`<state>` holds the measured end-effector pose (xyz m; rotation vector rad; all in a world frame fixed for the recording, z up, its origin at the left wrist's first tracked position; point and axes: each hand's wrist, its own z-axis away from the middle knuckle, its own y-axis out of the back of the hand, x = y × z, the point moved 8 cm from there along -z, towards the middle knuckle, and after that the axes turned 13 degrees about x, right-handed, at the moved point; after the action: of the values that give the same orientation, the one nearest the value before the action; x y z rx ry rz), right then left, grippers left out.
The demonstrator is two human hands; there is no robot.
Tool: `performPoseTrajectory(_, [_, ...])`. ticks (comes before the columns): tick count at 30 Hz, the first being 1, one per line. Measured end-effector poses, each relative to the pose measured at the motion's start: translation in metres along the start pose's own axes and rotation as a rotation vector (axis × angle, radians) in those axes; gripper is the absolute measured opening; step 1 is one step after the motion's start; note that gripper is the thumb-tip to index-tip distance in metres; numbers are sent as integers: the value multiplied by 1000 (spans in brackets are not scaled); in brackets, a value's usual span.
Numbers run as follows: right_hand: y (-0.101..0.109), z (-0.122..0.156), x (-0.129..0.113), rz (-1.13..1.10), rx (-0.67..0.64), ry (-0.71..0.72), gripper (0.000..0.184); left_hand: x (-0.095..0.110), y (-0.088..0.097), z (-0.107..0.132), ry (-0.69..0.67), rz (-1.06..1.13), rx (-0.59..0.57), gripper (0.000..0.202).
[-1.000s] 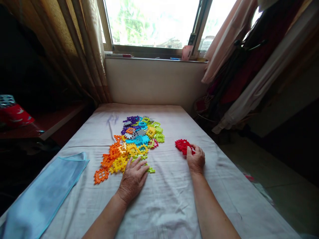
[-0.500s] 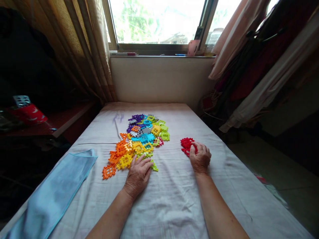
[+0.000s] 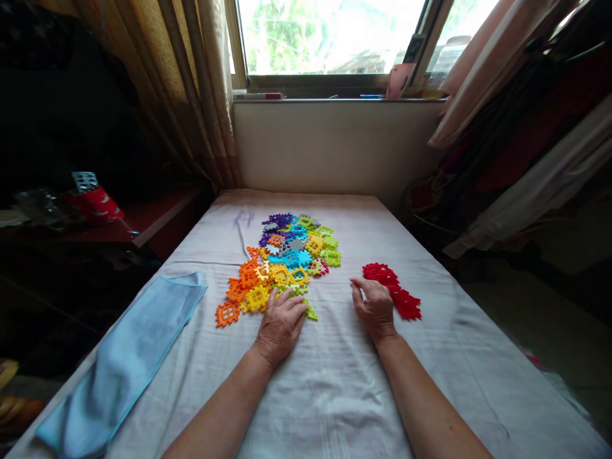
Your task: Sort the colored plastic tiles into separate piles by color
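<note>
Palm down, the left hand (image 3: 282, 322) spreads its fingers over the near edge of a heap of notched plastic tiles (image 3: 287, 258). Its fingertips lie at the lime-green tiles, one of which, a lime-green corner tile (image 3: 312, 312), pokes out just right of them. Immediately left of that hand come yellow tiles (image 3: 257, 298), then orange tiles (image 3: 227, 313) farther out. Beyond the fingers are sky-blue and grey tiles, with purple tiles (image 3: 270, 223) at the far end of the heap.

Well apart to the right, the right hand (image 3: 377, 312) is half curled, its thumb and forefinger bent toward each other; whether the tips meet or pinch anything cannot be told. Just right of it, overlapping red tiles (image 3: 407, 305) run in a slanting row from beyond the knuckles to beside the hand; contact with them is unclear.

Beneath both hands spreads a pale sheet (image 3: 329, 395). Well left of the left hand lies a folded light-blue cloth (image 3: 138, 344). Far ahead of the right hand, a pink cup (image 3: 399, 81) stands on the windowsill.
</note>
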<state>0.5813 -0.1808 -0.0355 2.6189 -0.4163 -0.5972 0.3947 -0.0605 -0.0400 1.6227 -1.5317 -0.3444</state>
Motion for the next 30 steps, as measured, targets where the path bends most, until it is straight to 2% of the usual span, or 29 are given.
performPoseTrajectory(5, [-16,13,-48,-157,-219,156,25,-7,-1,2,37,-50,32,31])
performPoseTrajectory(9, [-17,16,-66,-221,-256,196,23,-9,-3,2,58,-43,11,31])
performPoseTrajectory(16, [-8,11,-50,-184,-161,132,21,-8,-2,1,70,-25,-14,28])
performPoseTrajectory(21, [-1,5,-47,-205,-103,92,21,-7,-2,0,62,-23,-5,25])
performPoseTrajectory(24, [6,-2,-44,-223,-24,66,22,-7,-2,0,64,-30,5,24])
performPoseTrajectory(27, [24,-13,-43,-248,66,43,21,-7,-1,0,69,-35,1,25])
performPoseTrajectory(30, [56,-27,-44,-301,165,-18,18,-6,-1,0,69,-28,-11,26])
